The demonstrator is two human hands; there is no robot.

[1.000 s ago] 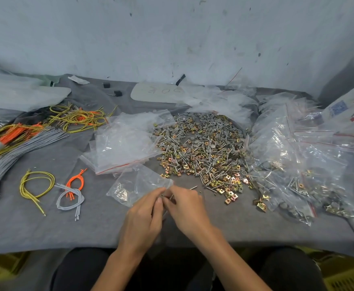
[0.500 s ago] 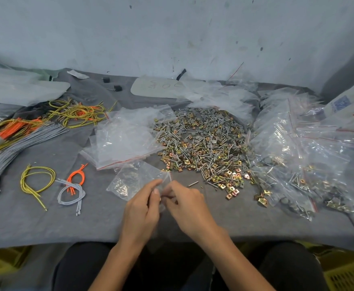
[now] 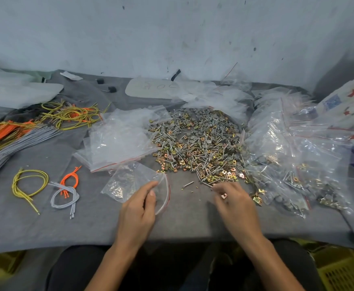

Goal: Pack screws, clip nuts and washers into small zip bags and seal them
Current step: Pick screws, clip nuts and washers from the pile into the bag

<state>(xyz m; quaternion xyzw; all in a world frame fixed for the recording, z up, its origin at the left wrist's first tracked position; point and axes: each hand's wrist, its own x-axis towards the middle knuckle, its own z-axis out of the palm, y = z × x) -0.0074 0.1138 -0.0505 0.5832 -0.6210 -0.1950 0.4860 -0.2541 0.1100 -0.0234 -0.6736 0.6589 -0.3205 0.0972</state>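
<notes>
Head view: filling step. Your left hand pinches zip bag mouth open on table; your right hand, blurred, seems to pinch clip nut at hardware pile edge. Next: carry nut into bag mouth.

Pile: silver screws, brass-gold clip nuts, dull grey washers noted. Single clip nut just in front of pile: coppery. Cloth under pile: plain grey. Zip bag front-left of pile: clear, red seal stripe seen. Far left of pile: yellow cord, orange cord, pale grey cord. Sack far right of pile: white, printed red and blue. Wall behind pile: pale blue-grey, dark-specked.
</notes>
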